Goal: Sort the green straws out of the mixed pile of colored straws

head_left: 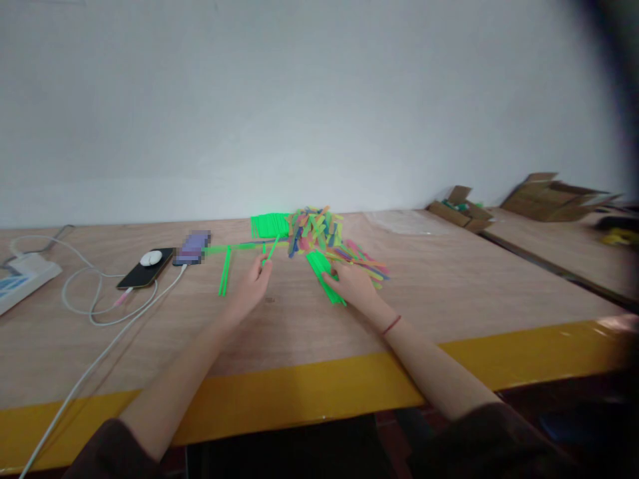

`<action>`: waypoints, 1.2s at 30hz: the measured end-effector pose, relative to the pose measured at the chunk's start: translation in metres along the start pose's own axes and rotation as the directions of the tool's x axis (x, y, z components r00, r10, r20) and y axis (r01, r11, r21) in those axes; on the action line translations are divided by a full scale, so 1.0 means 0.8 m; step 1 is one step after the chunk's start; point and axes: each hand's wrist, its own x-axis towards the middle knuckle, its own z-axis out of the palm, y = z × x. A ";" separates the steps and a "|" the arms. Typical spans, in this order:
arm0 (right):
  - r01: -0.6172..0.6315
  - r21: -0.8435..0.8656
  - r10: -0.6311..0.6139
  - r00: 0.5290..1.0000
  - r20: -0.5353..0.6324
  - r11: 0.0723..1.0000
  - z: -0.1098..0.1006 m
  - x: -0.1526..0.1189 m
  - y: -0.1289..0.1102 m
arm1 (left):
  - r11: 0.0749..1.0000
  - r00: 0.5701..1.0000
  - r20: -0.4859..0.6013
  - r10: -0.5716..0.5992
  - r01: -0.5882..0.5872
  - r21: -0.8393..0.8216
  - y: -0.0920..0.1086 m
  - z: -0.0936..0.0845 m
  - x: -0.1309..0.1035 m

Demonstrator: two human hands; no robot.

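Note:
My left hand (253, 285) pinches a thin green stick (274, 247), which points up and away from me. My right hand (355, 285) has its fingers curled down on a slanted bundle of green sticks (318, 267); its fingertips are partly hidden. Between the phone and the heap, more green sticks lie in a line, with two upright-looking ones (225, 271) side by side to the left of my left hand. Behind the hands is a block of green sticks (269, 225), beside a heap of mixed-colour flat sticks (315, 229).
Colourful sticks (367, 261) fan out behind my right hand. On the left are a phone (193, 247), a black power bank (130, 274) with a white mouse-shaped item (150, 258), white cables and a power strip (27, 283). Cardboard boxes (549, 198) stand at right.

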 end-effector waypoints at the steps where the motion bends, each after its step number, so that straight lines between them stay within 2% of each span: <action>1: -0.025 -0.003 0.025 0.999 -0.031 1.000 -0.002 0.002 0.004 | 0.999 1.000 0.002 0.021 -0.021 0.030 0.002 0.001 -0.002; 3: -0.089 -0.037 0.084 0.990 -0.113 0.995 -0.007 0.006 0.016 | 0.994 0.998 0.023 0.057 -0.059 0.090 0.004 0.002 -0.005; 5: -0.147 -0.086 0.134 0.981 -0.144 0.985 -0.008 0.010 0.030 | 0.986 0.996 0.055 0.071 -0.078 0.148 0.005 0.003 -0.007; 10: -0.234 -0.136 0.232 0.972 -0.031 0.963 -0.005 0.015 0.056 | 0.968 0.990 0.119 0.081 -0.106 0.225 0.007 0.003 -0.011; 22: -0.244 -0.081 0.237 0.968 -0.079 0.966 0.004 0.023 0.069 | 0.946 0.969 0.180 0.170 -0.211 0.244 0.008 0.009 -0.017; 25: -0.172 0.015 0.172 0.977 -0.124 0.985 0.000 0.024 0.064 | 0.926 0.962 0.181 0.206 -0.252 0.282 0.014 0.012 -0.023; 27: -0.053 0.149 0.074 0.988 -0.137 0.987 -0.001 0.022 0.053 | 0.906 0.954 0.201 0.224 -0.280 0.319 0.021 0.015 -0.028; 31: 0.181 0.411 -0.111 0.976 -0.190 0.894 -0.001 0.010 0.015 | 0.870 0.935 0.251 0.251 -0.331 0.366 0.034 0.021 -0.038; 36: 0.298 0.533 -0.178 0.947 -0.266 0.792 0.000 -0.004 -0.017 | 0.860 0.947 0.237 0.215 -0.299 0.413 0.037 0.021 -0.041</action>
